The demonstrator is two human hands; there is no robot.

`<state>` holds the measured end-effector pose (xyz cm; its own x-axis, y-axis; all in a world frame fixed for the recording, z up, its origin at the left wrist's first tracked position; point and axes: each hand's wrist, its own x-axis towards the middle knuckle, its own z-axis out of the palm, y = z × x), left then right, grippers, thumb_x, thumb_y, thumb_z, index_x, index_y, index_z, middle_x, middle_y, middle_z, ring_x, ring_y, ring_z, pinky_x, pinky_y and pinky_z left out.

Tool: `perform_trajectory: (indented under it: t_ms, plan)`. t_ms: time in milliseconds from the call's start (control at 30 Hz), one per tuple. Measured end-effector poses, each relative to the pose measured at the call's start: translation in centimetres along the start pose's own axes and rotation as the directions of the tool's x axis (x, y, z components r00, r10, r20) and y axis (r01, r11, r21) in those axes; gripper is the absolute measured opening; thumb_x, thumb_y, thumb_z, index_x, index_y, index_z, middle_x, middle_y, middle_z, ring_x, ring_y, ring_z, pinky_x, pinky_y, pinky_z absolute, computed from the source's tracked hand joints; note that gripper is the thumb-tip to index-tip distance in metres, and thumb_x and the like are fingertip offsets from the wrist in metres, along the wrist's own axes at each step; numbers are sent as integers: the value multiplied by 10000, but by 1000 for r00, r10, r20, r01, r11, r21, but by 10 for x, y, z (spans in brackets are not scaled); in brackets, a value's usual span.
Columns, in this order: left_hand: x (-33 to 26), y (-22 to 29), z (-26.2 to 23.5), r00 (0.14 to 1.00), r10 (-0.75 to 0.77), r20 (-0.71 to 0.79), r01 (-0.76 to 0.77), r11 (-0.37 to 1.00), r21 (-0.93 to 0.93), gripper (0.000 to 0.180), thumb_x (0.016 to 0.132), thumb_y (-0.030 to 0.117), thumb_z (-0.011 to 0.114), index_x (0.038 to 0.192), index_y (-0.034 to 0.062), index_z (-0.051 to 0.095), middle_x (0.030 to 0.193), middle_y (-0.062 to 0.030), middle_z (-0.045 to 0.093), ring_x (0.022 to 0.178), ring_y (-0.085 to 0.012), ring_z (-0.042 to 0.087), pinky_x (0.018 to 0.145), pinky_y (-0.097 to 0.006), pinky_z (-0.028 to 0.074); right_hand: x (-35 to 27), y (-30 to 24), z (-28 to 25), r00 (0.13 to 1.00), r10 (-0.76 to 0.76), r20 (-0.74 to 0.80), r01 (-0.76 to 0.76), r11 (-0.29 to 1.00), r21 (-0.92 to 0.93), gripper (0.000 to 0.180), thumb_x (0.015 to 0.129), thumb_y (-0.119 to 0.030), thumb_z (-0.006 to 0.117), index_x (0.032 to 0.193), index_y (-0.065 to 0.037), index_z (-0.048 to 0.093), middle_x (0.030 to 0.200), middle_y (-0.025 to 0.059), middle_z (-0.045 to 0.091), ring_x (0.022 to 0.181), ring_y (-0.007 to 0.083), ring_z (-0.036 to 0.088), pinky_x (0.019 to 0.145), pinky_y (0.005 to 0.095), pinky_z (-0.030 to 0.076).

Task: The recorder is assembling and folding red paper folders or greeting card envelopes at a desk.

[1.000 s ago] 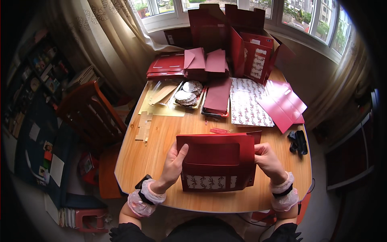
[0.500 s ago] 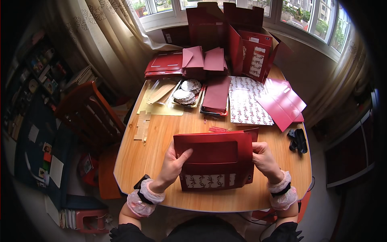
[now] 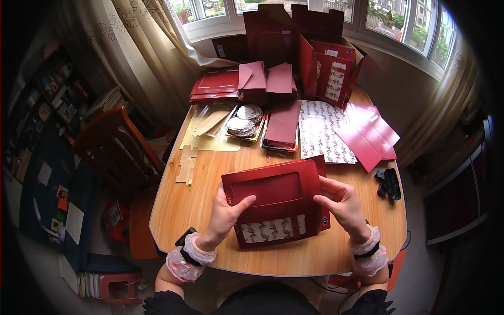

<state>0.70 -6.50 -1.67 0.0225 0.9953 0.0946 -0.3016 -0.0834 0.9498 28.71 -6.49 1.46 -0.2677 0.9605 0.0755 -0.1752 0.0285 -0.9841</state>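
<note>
A dark red card folder (image 3: 270, 191) is held up over the near part of the table, tilted with its right side higher. Its front has a large recessed panel and two smaller windows along the bottom showing patterned paper. My left hand (image 3: 223, 219) grips its left edge, thumb on the front face, fingers behind. At the opposite edge, my right hand (image 3: 344, 207) pinches the red card with its thumb in front and fingers at the back. A second red layer shows past the right edge. What lies behind the folder is hidden.
Patterned white sheets (image 3: 323, 131) and glossy pink-red cards (image 3: 370, 134) lie beyond the folder. Trays hold round patterned pieces (image 3: 241, 126) and dark red cards (image 3: 282, 123). Red boxes (image 3: 333, 68) stand at the back. Black tape dispenser-like object (image 3: 388, 184) sits at right; tape strips (image 3: 186, 165) at left.
The folder has tilted, its right side rising. My right hand has shifted its grip, thumb now visible on the front, and the back layer shows more at the right edge.
</note>
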Motion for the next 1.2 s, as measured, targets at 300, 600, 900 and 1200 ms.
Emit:
perform_trajectory:
  t_ms: [300, 600, 900, 1200]
  plan:
    - [0, -1, 2, 999, 48, 24, -49, 996, 74, 500, 807, -47, 733, 1232, 18, 479, 1152, -99, 628, 1049, -173, 624, 919, -312, 523, 6, 19, 0, 993, -51, -109, 49, 999, -23, 482, 832, 88, 676, 1294, 68, 538, 1144, 169, 672, 1022, 192, 666, 934, 303, 537]
    - [4, 11, -6, 997, -39, -70, 33, 996, -87, 309, 850, -53, 674, 1144, 23, 619, 1070, -79, 690, 956, -173, 672, 868, -300, 545, 11, 12, -7, 870, -365, -330, 284, 920, -270, 490, 845, 23, 687, 1294, 16, 492, 1272, 124, 531, 1185, 183, 517, 956, 317, 467]
    - [-5, 13, -3, 976, -105, -192, 35, 941, -337, 370, 930, 118, 642, 1281, 67, 539, 1224, -64, 618, 1090, -193, 616, 934, -359, 526, 1, 27, 15, 996, -26, -87, 54, 938, 343, 653, 863, -51, 705, 1394, -39, 324, 1355, 132, 464, 1241, 218, 490, 1031, 361, 436]
    - [-24, -1, 7, 967, -253, 9, 214, 797, -565, 454, 945, 172, 630, 1361, 103, 464, 1291, -43, 577, 1216, -197, 544, 1021, -370, 464, -1, 24, 18, 989, 27, -142, 21, 946, 322, 441, 829, -26, 732, 1230, -12, 549, 1134, 75, 662, 1032, 158, 632, 934, 315, 495]
